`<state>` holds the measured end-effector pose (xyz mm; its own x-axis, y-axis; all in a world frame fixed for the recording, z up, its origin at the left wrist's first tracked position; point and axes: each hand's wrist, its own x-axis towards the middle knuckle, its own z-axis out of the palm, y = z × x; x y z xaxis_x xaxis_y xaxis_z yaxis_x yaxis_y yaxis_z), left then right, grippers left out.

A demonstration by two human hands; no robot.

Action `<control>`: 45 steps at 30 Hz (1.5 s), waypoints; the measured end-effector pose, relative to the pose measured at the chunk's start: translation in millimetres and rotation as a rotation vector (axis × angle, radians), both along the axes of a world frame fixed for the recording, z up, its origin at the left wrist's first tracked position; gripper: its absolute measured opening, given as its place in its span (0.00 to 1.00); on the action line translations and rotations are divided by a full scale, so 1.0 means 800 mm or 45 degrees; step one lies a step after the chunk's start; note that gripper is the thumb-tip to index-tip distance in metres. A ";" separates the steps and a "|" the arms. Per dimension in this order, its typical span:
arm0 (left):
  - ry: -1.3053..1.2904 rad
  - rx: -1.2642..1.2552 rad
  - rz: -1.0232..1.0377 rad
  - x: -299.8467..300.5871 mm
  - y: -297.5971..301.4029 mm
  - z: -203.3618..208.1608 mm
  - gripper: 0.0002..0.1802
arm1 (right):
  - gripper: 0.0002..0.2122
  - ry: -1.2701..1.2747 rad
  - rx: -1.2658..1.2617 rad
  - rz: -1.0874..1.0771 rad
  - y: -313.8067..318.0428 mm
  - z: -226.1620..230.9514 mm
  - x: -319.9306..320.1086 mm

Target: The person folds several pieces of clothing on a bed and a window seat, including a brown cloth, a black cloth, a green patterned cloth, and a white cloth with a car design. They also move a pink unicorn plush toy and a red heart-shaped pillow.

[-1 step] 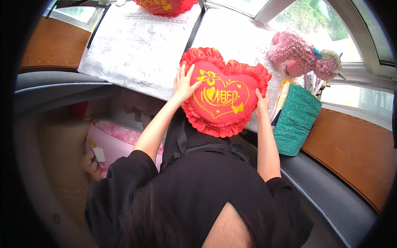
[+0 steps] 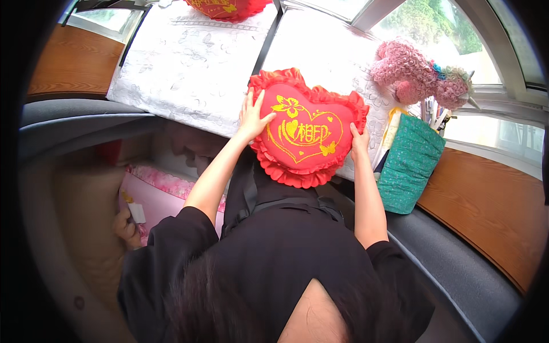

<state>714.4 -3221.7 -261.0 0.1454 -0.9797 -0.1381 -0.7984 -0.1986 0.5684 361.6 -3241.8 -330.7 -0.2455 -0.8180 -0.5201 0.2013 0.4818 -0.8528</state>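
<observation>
A heart-shaped red cushion (image 2: pixel 311 153) with ruffled edging is held upright-facing in front of me, at the near edge of the white-covered table. Yellow stitching on its face forms a heart outline, a flower, a butterfly and characters. My left hand (image 2: pixel 253 119) grips its left side, thumb on the face and the other fingers spread over the ruffle. At the right side my right hand (image 2: pixel 359 140) pinches the edge, its thumb on the front; the fingers behind the ruffle are hidden.
A similar red cushion (image 2: pixel 230 10) lies on the table's (image 2: pixel 189 74) far side. To the right are a pink rose-textured figure (image 2: pixel 409 71) by the window and a green fabric bag (image 2: pixel 410 166) with pens beside it. A pink cushion (image 2: pixel 157 197) sits low on the left.
The cushion's right lobe and my right hand have shifted slightly left, and the cushion looks a little narrower. Both hands keep their hold.
</observation>
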 end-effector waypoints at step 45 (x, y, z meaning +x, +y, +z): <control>0.009 -0.641 -0.985 -0.098 0.001 0.116 0.11 | 0.07 1.222 -1.213 0.760 0.063 0.226 0.082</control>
